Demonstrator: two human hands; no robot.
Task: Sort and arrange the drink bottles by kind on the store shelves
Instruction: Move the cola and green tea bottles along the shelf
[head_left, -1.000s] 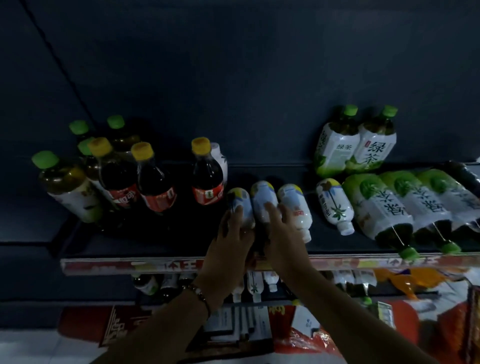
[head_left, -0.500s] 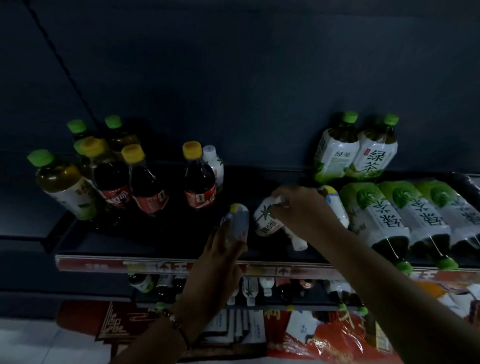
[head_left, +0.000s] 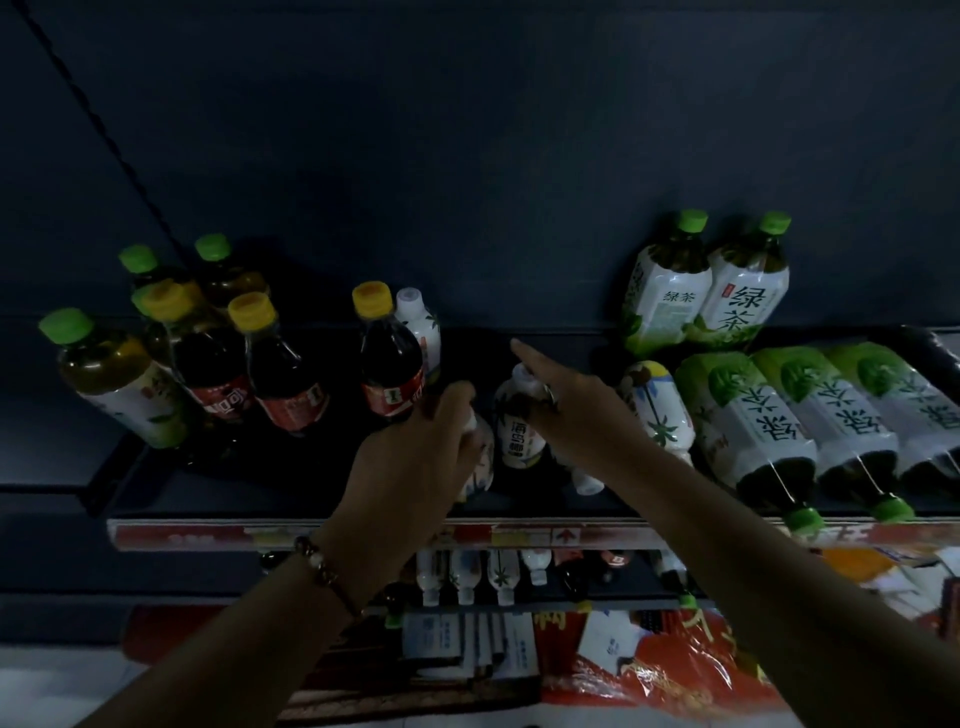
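Note:
My left hand (head_left: 421, 457) grips a small white coconut-drink bottle (head_left: 482, 463) just behind the top shelf's front edge (head_left: 260, 535). Beside it, my right hand (head_left: 582, 415) pinches the neck of a second small white bottle (head_left: 519, 439) that stands upright, with the index finger stretched out toward the back. Another small white bottle (head_left: 657, 410) lies on its side to the right. A further one, lying under my right wrist, shows only its cap (head_left: 587, 480). One more (head_left: 418, 325) stands behind a dark-tea bottle (head_left: 389, 364).
Dark-tea bottles with yellow caps (head_left: 249, 374) and green-capped bottles (head_left: 114, 384) stand at the left. At the right, two green-tea bottles (head_left: 706, 296) stand and three (head_left: 810, 421) lie flat. The lower shelf (head_left: 478, 571) holds more small bottles. Red packaging (head_left: 649, 670) lies below.
The right hand turned its white bottle from lying tilted to upright and shifted left. The left hand carried its bottle up and back, next to the other one.

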